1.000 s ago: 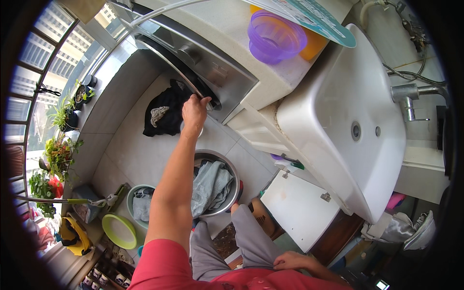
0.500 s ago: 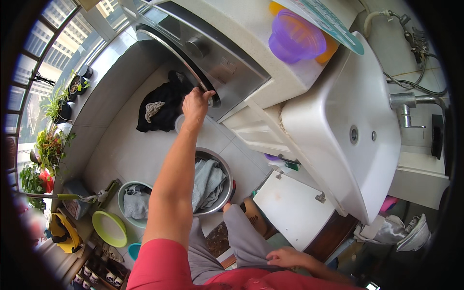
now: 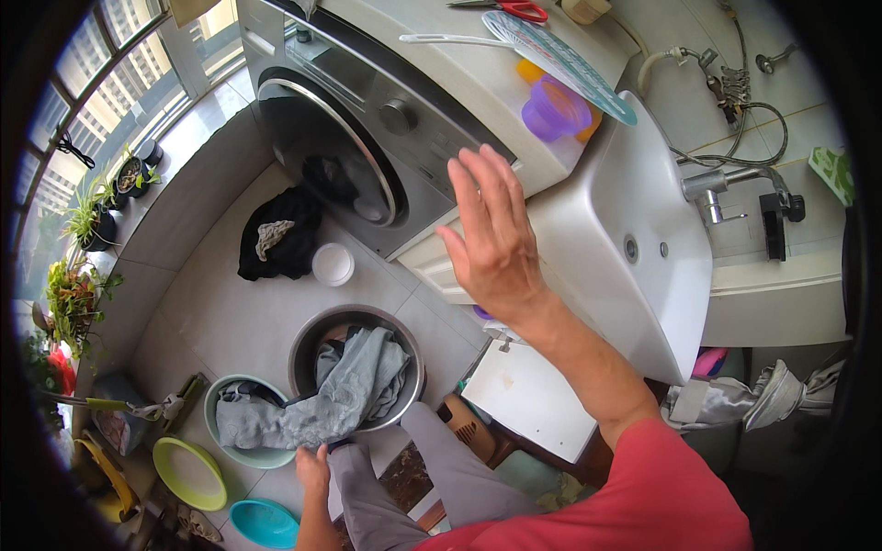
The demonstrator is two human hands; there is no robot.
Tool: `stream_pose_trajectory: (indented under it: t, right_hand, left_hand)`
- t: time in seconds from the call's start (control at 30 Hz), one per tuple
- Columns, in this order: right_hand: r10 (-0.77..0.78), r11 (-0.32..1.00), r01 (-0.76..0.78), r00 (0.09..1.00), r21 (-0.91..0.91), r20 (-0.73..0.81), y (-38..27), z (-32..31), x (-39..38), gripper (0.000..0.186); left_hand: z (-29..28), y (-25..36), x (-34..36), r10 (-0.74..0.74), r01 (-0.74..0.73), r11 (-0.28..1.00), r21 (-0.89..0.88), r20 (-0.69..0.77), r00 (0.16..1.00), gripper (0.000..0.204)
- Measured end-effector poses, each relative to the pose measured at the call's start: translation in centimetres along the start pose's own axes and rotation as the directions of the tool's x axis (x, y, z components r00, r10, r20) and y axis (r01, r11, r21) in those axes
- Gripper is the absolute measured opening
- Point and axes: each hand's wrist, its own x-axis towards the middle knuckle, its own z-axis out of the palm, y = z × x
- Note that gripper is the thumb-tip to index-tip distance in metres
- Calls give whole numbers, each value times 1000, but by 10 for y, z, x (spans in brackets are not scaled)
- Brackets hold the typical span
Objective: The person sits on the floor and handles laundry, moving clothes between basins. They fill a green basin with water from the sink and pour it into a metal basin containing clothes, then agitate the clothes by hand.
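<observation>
My right hand (image 3: 496, 243) is raised with its fingers apart and nothing in it, in front of the washing machine (image 3: 390, 138). The machine's round door (image 3: 335, 147), dark glass in a chrome ring, looks closed. My left hand (image 3: 313, 473) hangs low, thumb and forefinger apart, near the pale green basin (image 3: 213, 418). A grey garment (image 3: 340, 399) drapes from that basin into the steel basin (image 3: 299, 354). On the floor by the machine lies a black garment (image 3: 276, 234) with a beige cloth (image 3: 271, 237) on top, beside a white round tub (image 3: 333, 264).
To the right is a white sink (image 3: 657, 303) with a chrome tap (image 3: 712, 188). Purple bowls (image 3: 556, 108), a fan (image 3: 574, 69) and red-handled scissors (image 3: 524, 11) are on the counter. A lime basin (image 3: 190, 473) and a turquoise basin (image 3: 265, 523) sit lower left; potted plants (image 3: 83, 294) line the sill.
My left hand has left the washing machine door and dropped beside the basins. My right hand has risen from my lap toward the machine's front. The view has shifted.
</observation>
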Motion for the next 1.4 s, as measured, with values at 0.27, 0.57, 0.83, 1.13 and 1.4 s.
stream_pose_trajectory:
  t: [0.27,0.57,0.83,1.13,1.4]
  right_hand:
    - [126,933,-158,985,-325,-116,13,50,24,63]
    - [5,760,-155,973,-631,-232,25,72,37,11]
    - [-65,705,-125,969,-698,-239,21,78,48,11]
    - [-73,645,-83,983,-759,-169,20,78,50,11]
    - [-56,606,-50,993,-794,-106,20,77,55,10]
  left_hand:
    - [-64,-90,-122,-90,86,977,195,10,996,57]
    - [-36,-38,-128,230,-250,960,-127,-153,961,53]
    - [-15,-17,-158,476,-470,859,-202,-21,879,49]
    - [-12,-28,-162,566,-558,803,-210,-24,824,45]
    - [-13,-32,-154,571,-557,799,-227,-3,821,45]
